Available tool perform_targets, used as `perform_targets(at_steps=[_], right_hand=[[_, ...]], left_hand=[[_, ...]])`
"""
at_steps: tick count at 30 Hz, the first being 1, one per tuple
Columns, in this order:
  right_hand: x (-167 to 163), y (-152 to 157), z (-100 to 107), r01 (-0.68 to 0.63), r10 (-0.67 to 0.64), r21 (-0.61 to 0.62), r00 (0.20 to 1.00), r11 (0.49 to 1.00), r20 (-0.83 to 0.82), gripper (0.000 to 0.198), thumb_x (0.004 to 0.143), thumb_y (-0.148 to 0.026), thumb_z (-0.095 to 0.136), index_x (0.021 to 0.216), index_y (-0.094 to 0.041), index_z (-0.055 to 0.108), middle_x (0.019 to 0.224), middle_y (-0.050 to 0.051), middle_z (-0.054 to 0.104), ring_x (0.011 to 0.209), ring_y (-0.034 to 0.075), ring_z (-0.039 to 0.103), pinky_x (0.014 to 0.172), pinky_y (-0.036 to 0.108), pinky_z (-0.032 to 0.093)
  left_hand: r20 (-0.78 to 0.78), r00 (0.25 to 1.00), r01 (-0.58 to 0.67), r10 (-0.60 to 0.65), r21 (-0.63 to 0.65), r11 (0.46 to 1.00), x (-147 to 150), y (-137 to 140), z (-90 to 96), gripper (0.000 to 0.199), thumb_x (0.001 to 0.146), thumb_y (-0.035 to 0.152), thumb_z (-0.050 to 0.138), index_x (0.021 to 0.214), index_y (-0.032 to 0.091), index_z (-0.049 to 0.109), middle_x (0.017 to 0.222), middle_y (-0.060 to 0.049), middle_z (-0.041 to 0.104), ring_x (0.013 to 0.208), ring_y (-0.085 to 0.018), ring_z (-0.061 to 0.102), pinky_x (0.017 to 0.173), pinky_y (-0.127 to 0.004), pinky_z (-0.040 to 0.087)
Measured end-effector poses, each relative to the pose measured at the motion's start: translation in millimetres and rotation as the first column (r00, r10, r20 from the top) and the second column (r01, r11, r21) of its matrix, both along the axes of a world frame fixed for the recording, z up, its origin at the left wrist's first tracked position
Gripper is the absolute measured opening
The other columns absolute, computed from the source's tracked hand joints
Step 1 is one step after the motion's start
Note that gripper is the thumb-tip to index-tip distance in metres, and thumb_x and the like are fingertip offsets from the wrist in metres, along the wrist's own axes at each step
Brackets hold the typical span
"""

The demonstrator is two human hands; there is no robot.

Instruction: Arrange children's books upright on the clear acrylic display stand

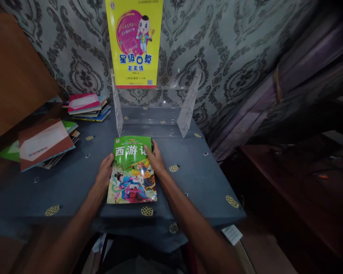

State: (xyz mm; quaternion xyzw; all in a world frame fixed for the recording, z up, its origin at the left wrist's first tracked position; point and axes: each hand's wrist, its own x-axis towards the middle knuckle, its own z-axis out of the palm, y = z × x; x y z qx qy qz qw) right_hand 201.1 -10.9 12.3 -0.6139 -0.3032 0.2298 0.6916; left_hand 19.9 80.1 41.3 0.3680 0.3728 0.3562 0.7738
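A book with a green top and a colourful cartoon cover [133, 171] faces up between my hands, near the front of the table. My left hand [105, 167] grips its left edge, the fingers hidden beneath. On the upper right edge my right hand [155, 155] holds it, thumb lying on the cover over the last title character. Beyond the book stands a clear acrylic rack [154, 131] with stepped tiers. A yellow workbook [135, 42] stands upright at the rack's top left.
At the left lie two piles of books, one topped by a brown book [47, 142], the other by a pink book [84, 102]. A blue patterned cloth [197, 190] covers the table. A brown board [17, 68] rises at far left; a purple curtain [257, 95] hangs right.
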Motion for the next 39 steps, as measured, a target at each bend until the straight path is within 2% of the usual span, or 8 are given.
perform_targets(at_steps=[3,8,15,19,27,31,35,39], right_hand=[[-3.6,3.2,6.2,-0.065,0.089,0.082,0.939,0.994,-0.332,0.071,0.079,-0.056,0.075,0.137,-0.022,0.051,0.111,0.007,0.076,0.099,0.025,0.074,0.088,0.041,0.06],[-9.0,7.0,12.7,-0.068,0.131,0.145,0.867,0.987,-0.481,0.061,0.07,-0.054,0.084,0.117,-0.023,0.061,0.098,0.003,0.078,0.094,0.024,0.076,0.082,0.037,0.063],[-7.5,5.5,10.9,-0.066,0.122,0.135,0.878,0.989,-0.464,0.054,0.078,-0.062,0.074,0.115,-0.024,0.064,0.1,0.006,0.077,0.104,0.026,0.073,0.083,0.04,0.062],[-8.2,2.8,14.4,-0.031,0.094,0.137,0.875,0.99,-0.475,0.055,0.076,-0.063,0.075,0.114,-0.025,0.064,0.101,0.006,0.078,0.103,0.026,0.073,0.083,0.04,0.062],[-33.6,-14.1,36.8,-0.119,0.175,0.154,0.884,0.981,-0.434,0.062,0.068,-0.05,0.085,0.12,-0.024,0.061,0.107,0.003,0.077,0.101,0.026,0.074,0.085,0.038,0.061],[-41.8,-19.7,44.6,-0.111,0.179,0.178,0.886,0.978,-0.428,0.058,0.067,-0.046,0.086,0.114,-0.024,0.06,0.105,0.002,0.077,0.093,0.025,0.075,0.084,0.037,0.061],[-44.9,-16.4,45.2,-0.036,0.133,0.206,0.866,0.978,-0.481,0.057,0.064,-0.051,0.087,0.107,-0.025,0.059,0.097,0.001,0.077,0.084,0.024,0.075,0.077,0.036,0.062],[-42.2,-17.3,43.8,-0.003,0.096,0.194,0.878,0.981,-0.469,0.061,0.061,-0.058,0.086,0.104,-0.026,0.059,0.091,0.001,0.077,0.081,0.024,0.075,0.07,0.033,0.062]], left_hand=[[0.02,1.0,0.021,-0.021,-0.007,1.0,-1.0,0.2,-3.9,0.037,0.074,0.044,0.084,0.095,0.017,0.07,0.091,-0.005,0.078,0.092,-0.025,0.077,0.087,-0.039,0.062],[0.016,0.999,0.028,-0.027,-0.021,0.999,-0.5,-1.6,-2.2,0.037,0.079,0.049,0.079,0.097,0.017,0.071,0.095,-0.007,0.079,0.098,-0.026,0.076,0.088,-0.039,0.062],[-0.103,0.995,0.001,0.006,0.067,0.998,3.3,-4.4,2.0,0.052,0.076,0.063,0.077,0.099,0.016,0.072,0.095,-0.007,0.079,0.1,-0.027,0.075,0.088,-0.037,0.061],[-0.151,0.987,-0.036,0.056,0.133,0.99,5.5,-3.2,2.9,0.057,0.071,0.066,0.078,0.096,0.016,0.073,0.093,-0.007,0.079,0.099,-0.026,0.075,0.088,-0.035,0.061],[-0.045,0.991,-0.111,0.124,0.219,0.969,1.6,6.7,6.7,0.063,0.062,0.071,0.081,0.092,0.016,0.072,0.089,-0.006,0.078,0.097,-0.027,0.074,0.083,-0.034,0.06],[-0.01,0.995,-0.098,0.1,0.127,0.987,3.7,3.3,1.5,0.065,0.058,0.068,0.084,0.091,0.014,0.072,0.09,-0.008,0.079,0.093,-0.028,0.075,0.082,-0.036,0.059],[0.098,0.995,-0.017,0.015,0.019,1.0,17.6,-3.5,-1.4,0.057,0.066,0.061,0.083,0.098,0.015,0.071,0.092,-0.008,0.079,0.089,-0.027,0.075,0.081,-0.037,0.06],[0.1,0.994,-0.034,0.032,0.014,0.999,25.8,-3.5,1.6,0.059,0.066,0.063,0.082,0.098,0.015,0.071,0.091,-0.008,0.079,0.089,-0.028,0.076,0.083,-0.038,0.06]])
